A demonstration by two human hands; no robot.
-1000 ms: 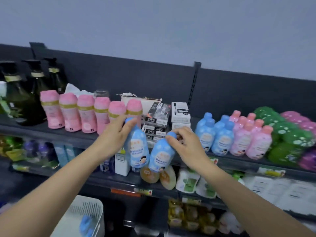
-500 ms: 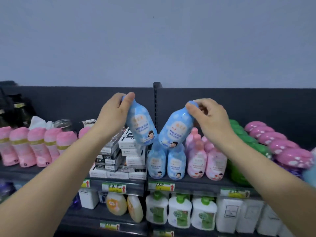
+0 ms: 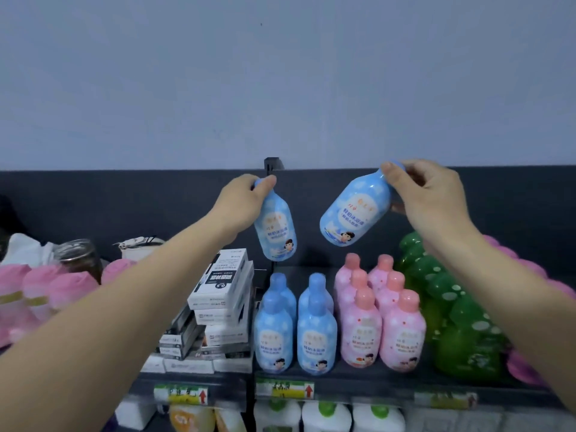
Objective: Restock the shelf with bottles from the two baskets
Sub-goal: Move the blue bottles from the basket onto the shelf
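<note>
Overhead, left grip and right grip each clamped around a hanging blue bottle's cap.

The left hand covers the cap of its blue bottle, and the right hand hides most of the other blue bottle's cap. Behind the front blue bottles on the shelf, only caps show. The price tags are blurred and unreadable, and the white bottles below are cut off by the bottom edge.

My left hand, right hand: one blue bottle each, above shelf; blue row below.
</note>
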